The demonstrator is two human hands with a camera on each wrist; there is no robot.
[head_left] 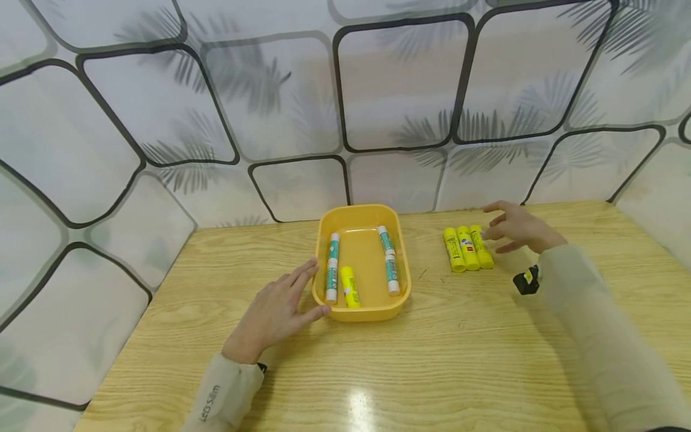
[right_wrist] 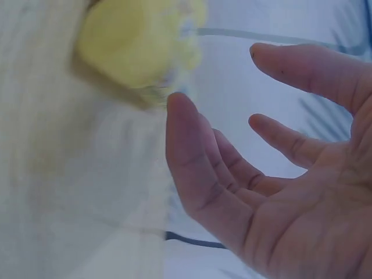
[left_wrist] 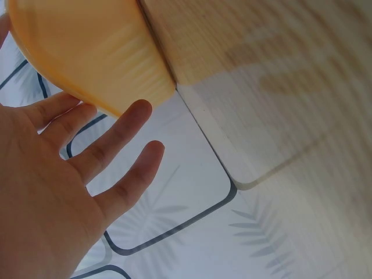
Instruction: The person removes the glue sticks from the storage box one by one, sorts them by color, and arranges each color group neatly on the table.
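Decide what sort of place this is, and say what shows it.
Probably an indoor tabletop workspace: a wood-grain table, a leaf-patterned backdrop behind it, and a yellow tray holding small tubes.

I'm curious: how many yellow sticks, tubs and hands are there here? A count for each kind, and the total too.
Yellow sticks: 4 (3 side by side on the table, 1 in the tub)
Tubs: 1
Hands: 2 (left hand, right hand)
Total: 7
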